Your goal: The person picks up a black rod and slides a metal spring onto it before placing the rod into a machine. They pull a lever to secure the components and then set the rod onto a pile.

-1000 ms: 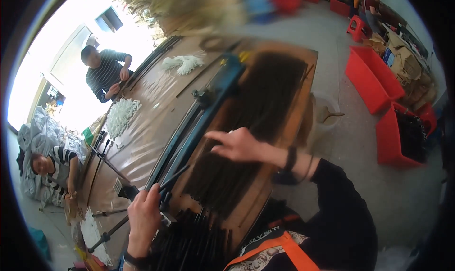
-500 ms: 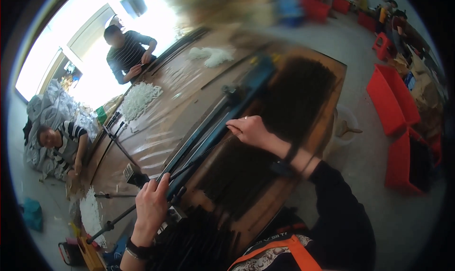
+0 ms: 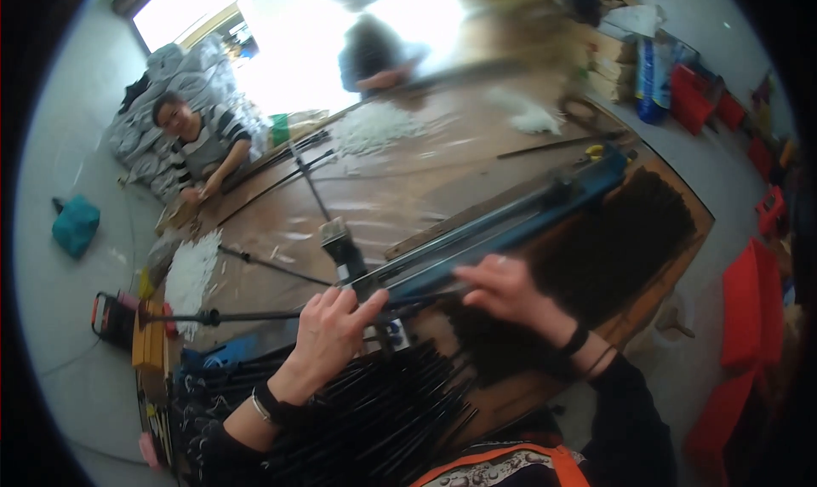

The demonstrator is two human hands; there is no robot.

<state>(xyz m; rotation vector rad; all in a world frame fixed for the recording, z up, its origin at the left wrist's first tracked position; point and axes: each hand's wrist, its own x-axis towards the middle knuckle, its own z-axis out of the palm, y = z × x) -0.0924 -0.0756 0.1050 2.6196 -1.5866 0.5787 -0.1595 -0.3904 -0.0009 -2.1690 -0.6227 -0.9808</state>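
Observation:
My left hand [image 3: 328, 338] is closed around a long black rod [image 3: 255, 316] at the near end of a blue metal fixture [image 3: 587, 187]. The rod runs out to the left past a thicker collar. My right hand [image 3: 511, 293] is over the fixture's near side, right of the left hand, fingers curled and smeared by motion; whether it holds anything is unclear. A black block with a pale top [image 3: 339, 240] stands just beyond my left hand. Below my hands lies a heap of black rods [image 3: 383, 410].
A dense dark stack [image 3: 634, 240] covers the table's right side. White small parts lie in piles [image 3: 374, 129] across the plastic-covered table [image 3: 298, 202]. One person [image 3: 200, 142] sits at the far left; another [image 3: 374, 61] is at the far edge. Red bins [image 3: 745, 308] stand on the floor at right.
The view has swung left. My right hand has come back along the fixture toward my left hand, its earlier pinch now blurred. My left hand stays at the fixture's near end.

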